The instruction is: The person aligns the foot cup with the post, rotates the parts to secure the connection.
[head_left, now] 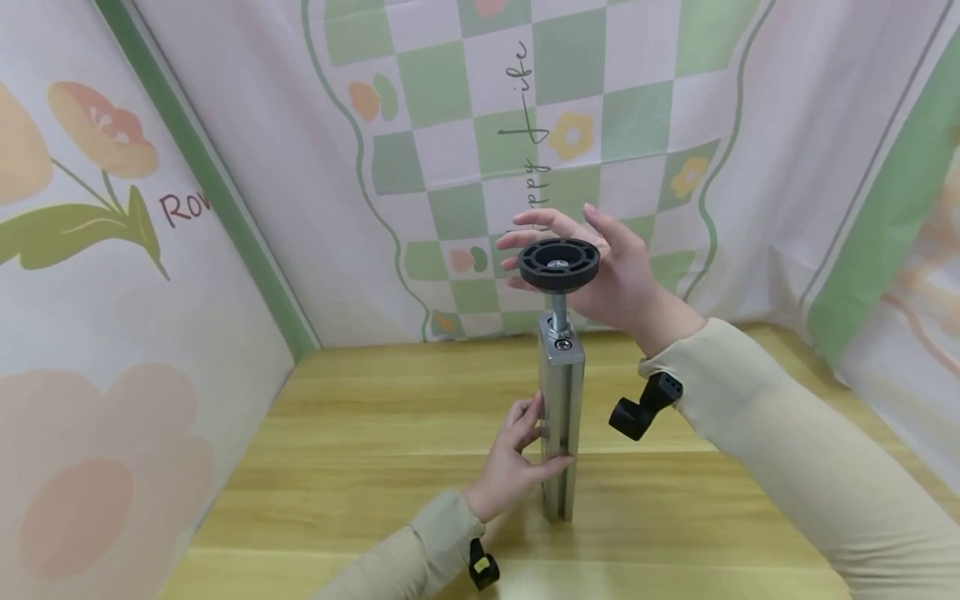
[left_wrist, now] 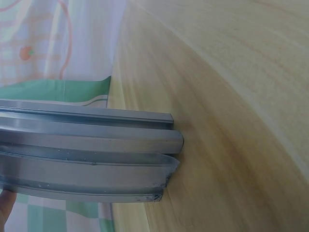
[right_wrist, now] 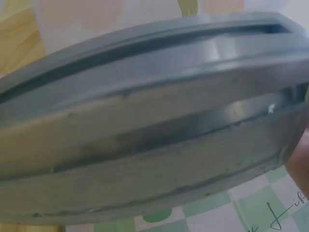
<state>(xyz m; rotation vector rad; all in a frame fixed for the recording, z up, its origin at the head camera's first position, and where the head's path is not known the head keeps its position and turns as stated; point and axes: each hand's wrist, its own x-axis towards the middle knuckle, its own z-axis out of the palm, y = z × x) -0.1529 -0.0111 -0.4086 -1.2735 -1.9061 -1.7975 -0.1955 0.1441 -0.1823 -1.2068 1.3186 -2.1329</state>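
Observation:
A silver aluminium profile with long grooves stands upright on the wooden table. At its top end is a threaded stud carrying a round black levelling foot. My left hand grips the profile around its lower half, thumb across the near side. Behind the foot, my right hand is raised with its fingers spread; whether it touches the foot I cannot tell. In the left wrist view the lower end of the profile meets the table. The right wrist view is filled by the grooved profile.
Patterned cloth hangs behind the wooden table and along both sides. A black wrist mount sits at the right cuff, another mount at the left cuff.

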